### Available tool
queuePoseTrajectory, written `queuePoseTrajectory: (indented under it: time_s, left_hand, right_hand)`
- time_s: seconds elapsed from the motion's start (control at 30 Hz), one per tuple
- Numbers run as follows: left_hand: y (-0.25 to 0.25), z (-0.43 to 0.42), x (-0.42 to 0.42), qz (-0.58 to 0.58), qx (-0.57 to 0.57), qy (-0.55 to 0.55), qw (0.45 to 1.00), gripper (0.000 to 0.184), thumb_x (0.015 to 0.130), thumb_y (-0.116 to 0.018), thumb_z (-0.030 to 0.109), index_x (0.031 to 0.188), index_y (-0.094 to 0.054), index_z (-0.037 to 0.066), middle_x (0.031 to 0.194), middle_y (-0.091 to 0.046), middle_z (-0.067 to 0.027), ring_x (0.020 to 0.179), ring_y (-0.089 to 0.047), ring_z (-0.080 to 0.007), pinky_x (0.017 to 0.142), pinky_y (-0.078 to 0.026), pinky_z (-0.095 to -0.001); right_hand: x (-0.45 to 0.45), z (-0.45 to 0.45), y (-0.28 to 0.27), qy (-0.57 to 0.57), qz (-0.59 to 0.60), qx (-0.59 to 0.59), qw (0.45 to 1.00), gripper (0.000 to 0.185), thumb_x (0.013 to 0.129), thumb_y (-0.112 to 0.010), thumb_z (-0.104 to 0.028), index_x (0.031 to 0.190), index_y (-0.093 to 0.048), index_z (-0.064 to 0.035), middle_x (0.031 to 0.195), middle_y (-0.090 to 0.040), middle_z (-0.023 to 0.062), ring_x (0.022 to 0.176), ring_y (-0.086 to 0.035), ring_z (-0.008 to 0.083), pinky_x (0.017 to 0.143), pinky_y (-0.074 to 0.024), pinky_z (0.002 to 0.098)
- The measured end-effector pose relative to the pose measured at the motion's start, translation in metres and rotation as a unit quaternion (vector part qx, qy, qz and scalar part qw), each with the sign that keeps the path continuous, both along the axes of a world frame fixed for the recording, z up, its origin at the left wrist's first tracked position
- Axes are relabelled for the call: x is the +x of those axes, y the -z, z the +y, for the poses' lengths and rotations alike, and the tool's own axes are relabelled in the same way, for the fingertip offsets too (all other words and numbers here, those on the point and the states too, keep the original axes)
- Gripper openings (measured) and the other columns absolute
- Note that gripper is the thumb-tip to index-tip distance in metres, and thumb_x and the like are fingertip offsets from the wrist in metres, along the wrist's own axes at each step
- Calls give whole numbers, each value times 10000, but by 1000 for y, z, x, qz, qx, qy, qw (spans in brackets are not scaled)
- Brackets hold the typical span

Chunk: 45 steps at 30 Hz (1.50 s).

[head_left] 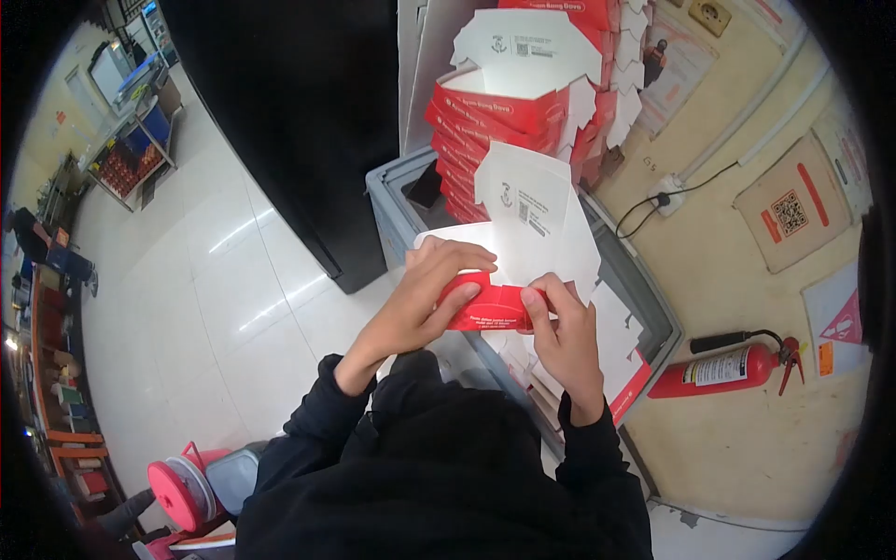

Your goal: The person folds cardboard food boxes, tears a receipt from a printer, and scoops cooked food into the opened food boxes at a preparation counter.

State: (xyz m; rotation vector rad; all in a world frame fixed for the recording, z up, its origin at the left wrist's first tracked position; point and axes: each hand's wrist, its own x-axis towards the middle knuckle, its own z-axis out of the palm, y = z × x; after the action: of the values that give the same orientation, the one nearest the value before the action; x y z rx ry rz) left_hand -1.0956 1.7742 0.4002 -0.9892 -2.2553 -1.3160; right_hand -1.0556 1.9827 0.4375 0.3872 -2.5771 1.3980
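Grey crate (646, 285) below; red-white box (541, 219) between left grip (417, 297) and right grip (567, 336), both pinching red front (492, 308).

the white tiled floor (159, 317) gleams; the wall (737, 457) is cream.

Takeaway-food shop work area is being indicated: "Ayam"-branded cartons (499, 107) are being kept stacked beyond the fingers (462, 252); extinguisher (719, 369) and QR notice (790, 213) are being kept wall-side, right of them; loaded rack (112, 145) is being stood well left, on tiles (187, 299).
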Motion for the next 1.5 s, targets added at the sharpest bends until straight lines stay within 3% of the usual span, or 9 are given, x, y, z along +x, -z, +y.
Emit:
queuePoseTrajectory:
  time_s: [0.2,0.4,0.7,0.87,1.03,1.27,1.3,1.43,1.5]
  left_hand:
    - [-56,3,-26,138,-41,-17,989,343,879,-631,197,1209,-622,103,886,-603,-27,803,-510,-192,766,-324,-349]
    - [-109,35,-153,387,19,-203,899,487,780,-645,100,1266,-624,116,656,-545,39,585,-446,-158,634,-294,-334]
    - [-78,58,-246,112,-243,-34,963,383,994,-442,381,1245,-615,148,881,-675,-145,885,-616,-305,842,-364,-453]
    - [-75,72,-199,297,-131,-158,932,343,940,-558,256,1241,-598,96,1204,-617,-132,1143,-535,-302,980,-342,-462]
    - [-45,95,-119,272,-133,76,950,239,902,-598,179,1102,-659,63,1187,-636,-112,1113,-559,-299,970,-366,-452]
    - [-77,13,-300,242,-63,-358,900,370,957,-533,357,1174,-650,81,1204,-612,-207,1176,-542,-358,1042,-342,-432]
    - [-81,4,-318,88,-61,-364,925,418,970,-493,402,1217,-632,95,1276,-561,-222,1232,-493,-364,1057,-324,-453]
    - [-68,-18,-343,-110,55,-142,982,506,999,-434,439,1257,-612,42,1276,-592,-212,1263,-491,-353,1067,-336,-390]
    - [-57,-32,-360,10,52,-150,987,527,997,-429,450,1322,-553,54,1378,-490,-230,1330,-393,-388,1097,-265,-488]
  right_hand:
    - [-51,-15,-30,10,173,3,985,67,926,-581,-76,974,-608,-39,845,-610,148,724,-611,281,653,-485,354]
    - [-123,-19,-83,77,348,101,929,563,898,-610,-83,1428,-440,-162,1513,-226,221,1387,-275,424,1111,-303,479]
    - [-45,47,-6,287,212,87,930,458,909,-624,-156,1339,-503,-52,1356,-435,203,1257,-435,349,1001,-403,435]
    - [15,79,42,418,126,2,900,399,929,-602,-164,1307,-523,-66,1316,-471,173,1230,-462,311,945,-466,401]
    - [89,109,79,514,71,-6,855,368,952,-581,-172,1300,-525,-67,1290,-480,129,1228,-470,254,945,-476,394]
    - [129,144,117,539,40,-26,841,368,986,-535,-247,1300,-525,-58,1252,-468,135,1205,-474,244,929,-479,373]
    - [128,147,120,534,44,-26,844,365,985,-536,-245,1298,-526,-56,1249,-470,134,1205,-473,245,938,-473,370]
    - [121,142,116,522,47,-51,850,355,982,-541,-232,1286,-534,-49,1239,-478,132,1198,-474,250,961,-450,361]
    - [115,137,114,513,59,-63,854,347,979,-547,-219,1281,-539,-49,1235,-482,133,1188,-478,251,959,-444,361]
